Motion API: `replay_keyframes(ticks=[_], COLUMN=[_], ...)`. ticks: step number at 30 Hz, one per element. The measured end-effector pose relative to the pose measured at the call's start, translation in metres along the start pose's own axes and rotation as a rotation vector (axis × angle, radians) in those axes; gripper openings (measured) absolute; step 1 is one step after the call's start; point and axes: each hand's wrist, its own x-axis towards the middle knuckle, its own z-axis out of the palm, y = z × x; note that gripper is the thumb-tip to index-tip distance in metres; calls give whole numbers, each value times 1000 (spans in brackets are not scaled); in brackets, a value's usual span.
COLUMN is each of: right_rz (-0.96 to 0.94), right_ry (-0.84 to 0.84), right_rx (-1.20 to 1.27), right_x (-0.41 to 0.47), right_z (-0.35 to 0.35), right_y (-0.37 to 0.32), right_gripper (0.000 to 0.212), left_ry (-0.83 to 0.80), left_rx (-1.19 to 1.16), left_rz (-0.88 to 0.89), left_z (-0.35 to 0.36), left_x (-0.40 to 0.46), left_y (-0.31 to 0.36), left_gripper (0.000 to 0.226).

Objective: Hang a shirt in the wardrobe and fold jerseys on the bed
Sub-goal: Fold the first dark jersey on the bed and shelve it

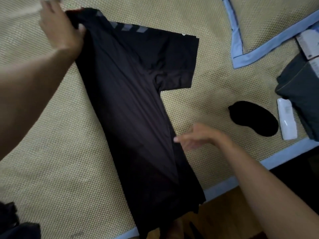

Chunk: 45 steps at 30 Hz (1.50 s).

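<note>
A black jersey (131,104) with grey chevrons along its shoulder lies on the woven bed mat (57,161), folded in half lengthwise, one short sleeve sticking out to the right. Its hem hangs over the bed's near edge. My left hand (60,28) grips the collar end at the upper left, thumb on top of the cloth. My right hand (200,137) hovers by the jersey's right edge at mid-length, fingers stretched toward the cloth, holding nothing.
A black sleep mask (253,118) and a white bottle (287,119) lie right of the jersey. Folded dark grey cloth (300,87) and boxes (309,44) sit at the far right. A blue-trimmed pillow (269,23) is at top right. Dark clothing (15,225) lies bottom left.
</note>
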Motion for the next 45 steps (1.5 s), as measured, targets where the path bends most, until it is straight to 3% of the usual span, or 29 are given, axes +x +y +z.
replay_keyframes(ticks=[2, 4, 6, 9, 12, 17, 20, 22, 25, 26, 28, 30, 31, 33, 36, 39, 43, 45], right_rz=[-176, -295, -383, -501, -521, -369, -450, -624, -931, -1045, -1147, -1010, -948, -958, -778, -516, -507, -530], right_ry=[173, 135, 99, 159, 264, 537, 726, 960, 1211, 1193, 977, 684, 590, 642, 963, 720, 284, 208], right_rx=[445, 882, 1224, 1584, 1756, 1720, 1609, 1339, 640, 409, 8, -334, -370, -143, 240, 326, 619, 661], right_x=[7, 19, 31, 48, 63, 71, 70, 65, 43, 36, 35, 40, 43, 41, 53, 68, 70, 78], right_z=[-29, -48, -55, -53, -51, -53, -56, -56, -30, -16, 10, 27, 29, 23, -11, -44, -63, -66], right_y=[-32, -57, -79, -104, -121, -135, -146, -159, -187, -194, -203, -205, -201, -197, -199, -211, -244, -258], right_gripper=[64, 79, 87, 64, 43, 44, 34, 32, 20, 19, 29, 44, 46, 35, 20, 29, 19, 25], left_ry=[-140, -251, -279, -231, -217, -235, -285, -361, -332, -259, -129, -64, -59, -91, -122, -153, -365, -476], left_rx=[62, 87, 118, 116, 116, 138, 146, 115, 35, 3, -73, -128, -151, -246, -567, -896, -1210, -1249], left_rz=[239, 427, 477, 443, 485, 414, 407, 424, 342, 263, 49, -130, -193, -270, -404, -611, -699, -661], left_z=[9, 30, 50, 71, 77, 97, 97, 88, 66, 57, 41, 30, 28, 27, 29, 29, 33, 28], left_x=[-38, -74, -97, -123, -132, -133, -132, -126, -114, -108, -94, -82, -76, -67, -57, -36, -5, 4], left_y=[25, 45, 50, 60, 74, 81, 80, 82, 71, 61, 34, 4, -10, -31, -40, -30, -25, -20], left_gripper=[74, 77, 74, 69, 65, 64, 65, 65, 61, 60, 59, 60, 60, 60, 64, 65, 49, 32])
